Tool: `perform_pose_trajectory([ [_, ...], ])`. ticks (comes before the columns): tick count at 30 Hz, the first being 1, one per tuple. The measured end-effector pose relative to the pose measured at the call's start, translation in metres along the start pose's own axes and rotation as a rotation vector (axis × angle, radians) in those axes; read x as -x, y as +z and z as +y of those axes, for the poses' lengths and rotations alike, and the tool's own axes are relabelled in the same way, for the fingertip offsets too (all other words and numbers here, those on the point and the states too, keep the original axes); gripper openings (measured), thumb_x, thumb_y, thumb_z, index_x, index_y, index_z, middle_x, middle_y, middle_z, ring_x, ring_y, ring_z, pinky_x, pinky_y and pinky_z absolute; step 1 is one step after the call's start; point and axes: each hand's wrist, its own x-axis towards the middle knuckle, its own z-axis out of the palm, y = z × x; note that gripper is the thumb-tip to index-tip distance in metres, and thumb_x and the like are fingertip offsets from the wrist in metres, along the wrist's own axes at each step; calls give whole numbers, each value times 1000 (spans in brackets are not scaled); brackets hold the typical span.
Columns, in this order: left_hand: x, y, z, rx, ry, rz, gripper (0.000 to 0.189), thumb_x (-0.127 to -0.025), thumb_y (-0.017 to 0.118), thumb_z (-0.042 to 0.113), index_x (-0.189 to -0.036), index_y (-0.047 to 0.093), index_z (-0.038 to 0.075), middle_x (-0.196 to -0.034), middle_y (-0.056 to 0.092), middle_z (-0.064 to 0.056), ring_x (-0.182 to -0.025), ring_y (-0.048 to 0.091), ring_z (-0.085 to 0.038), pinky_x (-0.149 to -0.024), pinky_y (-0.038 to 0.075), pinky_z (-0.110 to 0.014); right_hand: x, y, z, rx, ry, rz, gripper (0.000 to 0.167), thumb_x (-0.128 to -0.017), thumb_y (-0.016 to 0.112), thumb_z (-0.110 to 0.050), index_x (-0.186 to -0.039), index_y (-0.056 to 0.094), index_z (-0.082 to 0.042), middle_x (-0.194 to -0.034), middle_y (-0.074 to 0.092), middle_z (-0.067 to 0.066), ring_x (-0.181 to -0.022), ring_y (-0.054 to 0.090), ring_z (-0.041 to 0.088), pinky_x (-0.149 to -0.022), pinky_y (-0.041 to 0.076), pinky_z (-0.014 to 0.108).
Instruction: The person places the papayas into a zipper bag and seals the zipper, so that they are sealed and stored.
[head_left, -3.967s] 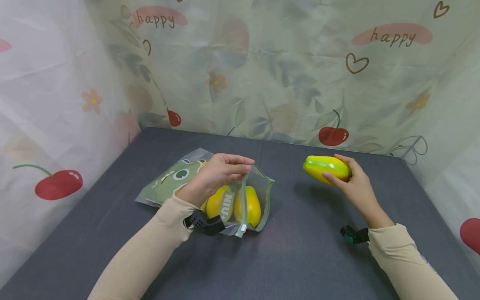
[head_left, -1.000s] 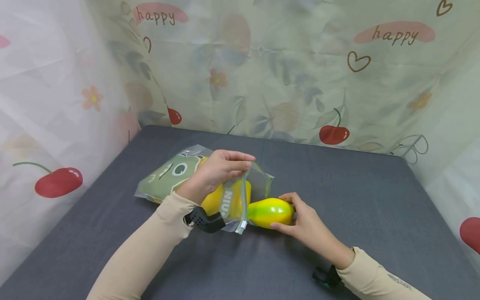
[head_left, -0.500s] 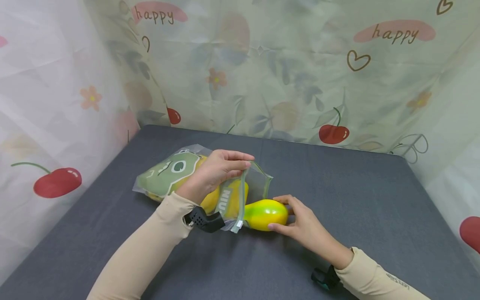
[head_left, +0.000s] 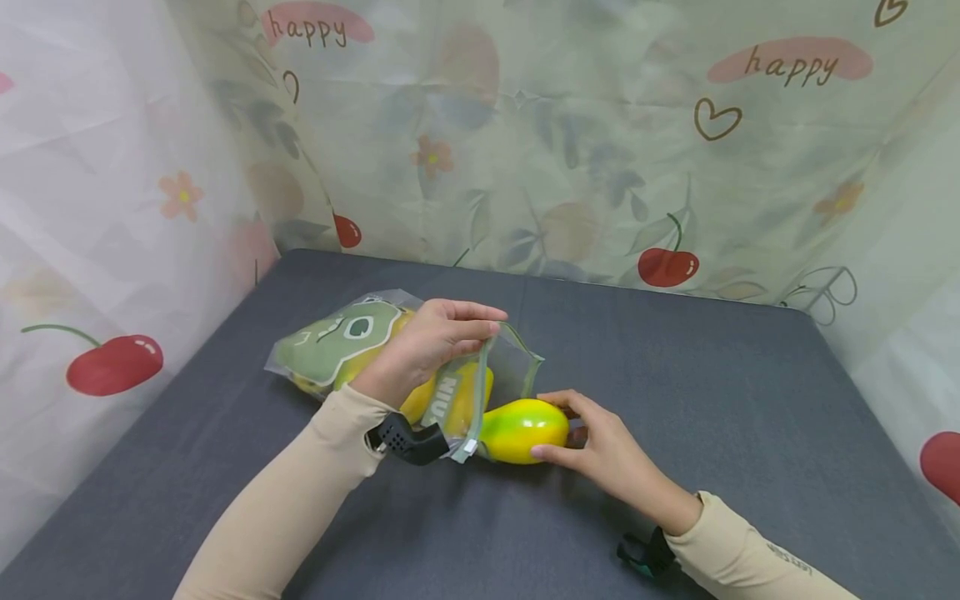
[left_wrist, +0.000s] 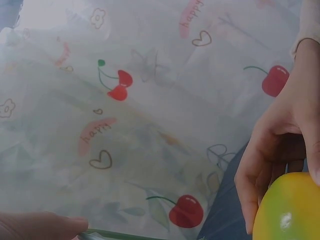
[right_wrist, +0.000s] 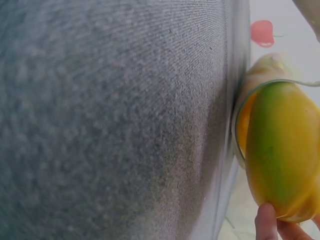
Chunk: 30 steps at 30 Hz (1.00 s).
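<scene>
A clear zip bag [head_left: 360, 329] with a green cartoon face lies on its side on the dark table, with yellow fruit [head_left: 457, 398] showing through its plastic. At its mouth, my left hand [head_left: 438, 342] pinches the upper edge and holds it raised. My right hand [head_left: 600, 442] grips a yellow-green papaya [head_left: 525, 429] by its thick end, thumb in front and fingers behind. The papaya's narrow end is inside the bag's mouth, partly hidden by the bag's edge. In the right wrist view the papaya [right_wrist: 282, 145] overlaps the green-rimmed opening, with fingertips [right_wrist: 266, 222] at its end.
A dark grey cloth covers the table [head_left: 720, 392]. Printed curtains [head_left: 525, 150] with cherries and "happy" lettering stand behind it and along both sides. A white slider [head_left: 470, 447] sits at the lower corner of the bag's mouth.
My right hand has brought the papaya from above the table on the right down and left into the bag's mouth. Lately it has edged further left; the bag shifts slightly left and bulges.
</scene>
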Motion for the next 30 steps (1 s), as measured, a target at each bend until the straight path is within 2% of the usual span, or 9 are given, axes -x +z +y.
perform_pose_trajectory([
  [6,-1,0,-1,9,7,5,29,-93,64,9,-120,66,-1,-123,64,-11,-88,59,-11,-86,51,-23,0,2,-1,-28,10,-1,62,-77,80,-42,-130,55,-22,-124,60,-4,-98,60,13,-83,54,27],
  [13,-1,1,0,17,-2,9,28,-93,64,9,-120,67,0,-124,64,-10,-90,59,-11,-87,51,-23,-3,4,-6,-91,26,17,62,-77,79,-44,-130,54,-24,-125,60,-2,-102,62,18,-82,55,26],
  [17,0,1,2,23,-3,13,28,-93,64,9,-119,67,0,-123,64,-11,-89,59,-11,-85,51,-21,-6,5,-9,-89,20,22,62,-76,79,-45,-129,54,-24,-125,59,-3,-104,62,19,-83,56,31],
  [22,0,1,2,25,-3,17,28,-92,65,9,-118,67,-1,-120,65,-9,-88,59,-11,-82,51,-20,-8,6,-12,-71,-5,28,63,-75,81,-42,-130,55,-24,-119,55,0,-99,61,17,-85,56,35],
  [27,-1,1,2,19,-2,17,28,-92,65,10,-118,67,0,-122,65,-9,-90,59,-12,-85,51,-21,-10,8,-14,-59,-24,33,64,-77,81,-39,-133,54,-25,-115,51,3,-97,60,16,-85,56,32],
  [30,0,1,2,19,0,22,28,-93,65,10,-118,67,0,-123,64,-9,-93,60,-13,-89,51,-24,-11,9,-15,-90,-26,30,64,-77,81,-37,-133,53,-22,-117,52,4,-99,61,18,-84,56,31],
])
